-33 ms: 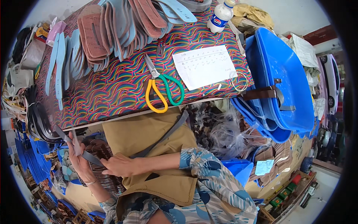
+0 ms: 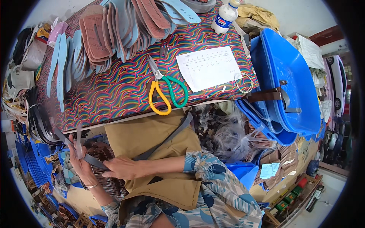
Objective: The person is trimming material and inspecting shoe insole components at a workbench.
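Two hands share one dark grey strap (image 2: pixel 89 159), below the table's near left edge. Left hand (image 2: pixel 81 161) closed round its upper run; right hand (image 2: pixel 123 168) pinches the lower end over the tan apron (image 2: pixel 152 136). Step, by my reading: sorting or straightening a strap; next calls for steady tension. Strap flat, thin, limp. Scissors (image 2: pixel 167 93), hard, glossy handles, lie near the table's (image 2: pixel 114 95) front edge.

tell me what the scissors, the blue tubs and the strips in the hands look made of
Scissors: bare metal blades, dull grey, with glossy plastic-looking loops, one yellow, one green. Blue tubs: moulded plastic, smooth with a sheen. Grey strips held by the left hand and right hand: thin, matte, bendable, perhaps leather or a synthetic; hard to tell.
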Motion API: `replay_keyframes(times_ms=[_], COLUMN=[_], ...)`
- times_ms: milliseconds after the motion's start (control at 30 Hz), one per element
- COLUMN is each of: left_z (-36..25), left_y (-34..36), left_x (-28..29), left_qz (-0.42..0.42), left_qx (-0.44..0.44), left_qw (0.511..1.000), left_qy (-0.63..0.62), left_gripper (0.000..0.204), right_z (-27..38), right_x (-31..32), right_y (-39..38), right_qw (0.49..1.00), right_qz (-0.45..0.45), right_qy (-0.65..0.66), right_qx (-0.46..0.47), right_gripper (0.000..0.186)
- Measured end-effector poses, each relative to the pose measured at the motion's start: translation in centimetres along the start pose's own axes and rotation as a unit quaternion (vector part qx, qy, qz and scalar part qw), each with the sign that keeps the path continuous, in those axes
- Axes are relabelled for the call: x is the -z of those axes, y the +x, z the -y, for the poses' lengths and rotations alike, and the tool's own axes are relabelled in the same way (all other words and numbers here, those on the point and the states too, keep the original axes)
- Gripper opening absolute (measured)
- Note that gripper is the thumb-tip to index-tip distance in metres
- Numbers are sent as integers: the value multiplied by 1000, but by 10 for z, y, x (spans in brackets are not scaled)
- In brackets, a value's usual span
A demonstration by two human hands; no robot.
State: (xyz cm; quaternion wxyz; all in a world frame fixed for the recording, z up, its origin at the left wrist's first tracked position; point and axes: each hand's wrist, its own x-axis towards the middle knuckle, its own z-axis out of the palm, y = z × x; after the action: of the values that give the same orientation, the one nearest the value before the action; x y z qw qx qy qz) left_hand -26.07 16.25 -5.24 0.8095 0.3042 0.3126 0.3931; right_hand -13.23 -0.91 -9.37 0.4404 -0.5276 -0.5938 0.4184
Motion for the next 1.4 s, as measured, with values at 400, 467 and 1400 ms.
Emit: replay_keyframes(times_ms=[400, 467, 1400], left_z=[79, 69, 50], left_y=[-55, -54, -39], left_x=[-60, -74, -93], left_qz=[6, 59, 129], left_qx=[-70, -12, 159], left_qw=[923, 953, 959], left_qy=[377, 298, 194], left_gripper=[34, 36, 33], right_z=[17, 20, -7], right_x=[74, 82, 150], right_y=[16, 9, -100], right_qw=[951, 930, 963], right_qz=[-262, -315, -271], right_qy=[154, 158, -9], right_qx=[59, 102, -7], right_gripper=[33, 36, 12])
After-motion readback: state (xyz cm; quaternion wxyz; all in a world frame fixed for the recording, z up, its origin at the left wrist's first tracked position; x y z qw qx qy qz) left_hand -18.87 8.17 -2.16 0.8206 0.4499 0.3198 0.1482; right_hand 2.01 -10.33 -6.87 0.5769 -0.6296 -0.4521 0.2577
